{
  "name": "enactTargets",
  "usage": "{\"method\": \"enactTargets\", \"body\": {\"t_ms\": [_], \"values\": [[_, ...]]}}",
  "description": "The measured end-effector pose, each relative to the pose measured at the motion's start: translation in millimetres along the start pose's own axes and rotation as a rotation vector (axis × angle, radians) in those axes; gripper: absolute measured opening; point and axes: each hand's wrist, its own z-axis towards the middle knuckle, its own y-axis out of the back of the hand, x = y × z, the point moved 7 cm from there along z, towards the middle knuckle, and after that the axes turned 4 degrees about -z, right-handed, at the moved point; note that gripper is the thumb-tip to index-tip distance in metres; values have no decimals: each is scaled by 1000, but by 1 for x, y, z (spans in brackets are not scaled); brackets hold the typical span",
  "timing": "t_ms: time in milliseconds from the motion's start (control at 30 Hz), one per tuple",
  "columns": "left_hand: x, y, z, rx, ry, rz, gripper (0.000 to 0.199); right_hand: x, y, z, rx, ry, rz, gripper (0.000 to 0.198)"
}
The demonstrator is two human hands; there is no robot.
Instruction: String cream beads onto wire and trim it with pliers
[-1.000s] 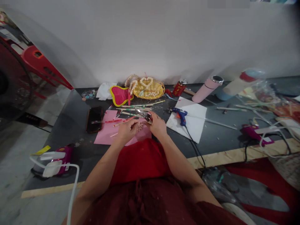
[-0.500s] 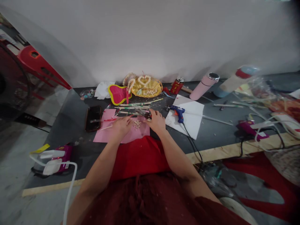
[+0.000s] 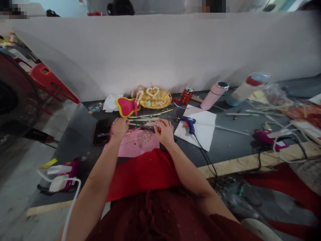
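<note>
My left hand (image 3: 119,128) is closed at the left side of the pink sheet (image 3: 130,150), its fingers round the end of a thin stick (image 3: 134,125). My right hand (image 3: 165,131) grips hand cutters (image 3: 150,126) with metal jaws and a bit of red handle showing. The jaws lie close to the stick's right end; whether they touch it I cannot tell. Below them a small heap of short pale pieces (image 3: 146,136) rests on the sheet, near another thin stick (image 3: 130,141). More green-and-white sticks (image 3: 145,117) lie just beyond my hands.
A phone (image 3: 101,132) lies left of the sheet. Behind are a pink heart-like tray (image 3: 126,106), a wicker basket (image 3: 165,103) with beaded hearts, and a red can (image 3: 187,96). A blue glue gun (image 3: 188,124) rests on white board (image 3: 204,137); its cable crosses the front edge.
My left hand has moved left and away, off the heap of pieces. My right hand still holds the cutters in about the same place. The view has tilted up, showing more beyond the partition.
</note>
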Motion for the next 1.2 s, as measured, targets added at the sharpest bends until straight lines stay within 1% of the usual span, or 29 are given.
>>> {"method": "enactTargets", "body": {"t_ms": [133, 333, 467, 533, 600, 633, 700, 733, 800, 867, 933, 1033, 1100, 1200], "values": [[0, 0, 11, -7, 54, 81, 37, 6, -5, -2, 18, 29, 50, 26], [-3, -5, 27, 101, 85, 150, 33, 8, -12, -1, 57, 57, 61, 26], [-5, -4, 36, 131, 66, 189, 31, 5, -14, 0, 64, 48, 55, 26], [-8, 1, 35, 113, 57, 196, 31, 3, -15, 1, 66, 57, 57, 27], [-17, 8, 28, 52, 11, 175, 31, 2, -16, 2, 59, 86, 69, 28], [-24, 11, 22, 4, -39, 142, 31, 2, -15, 2, 49, 105, 79, 29], [-42, 12, 3, -36, -173, 28, 29, 2, -13, 3, 26, 140, 101, 32], [-51, 10, -9, -24, -246, -35, 27, 2, -12, 3, 21, 149, 111, 33], [-66, 3, -33, -1, -339, -139, 22, 3, -12, 2, 41, 155, 127, 35], [-77, -5, -54, 31, -411, -171, 19, 6, -14, 1, 83, 162, 138, 36], [-81, -10, -66, 39, -417, -133, 20, 11, -15, -2, 114, 184, 152, 36], [-81, -15, -72, 67, -423, -78, 25, 17, -15, -5, 127, 222, 181, 34], [-75, -12, -72, 54, -405, -84, 25, 18, -15, -6, 146, 230, 200, 34], [-59, -7, -72, -6, -329, -118, 26, 14, -16, -5, 176, 190, 205, 33]]}}
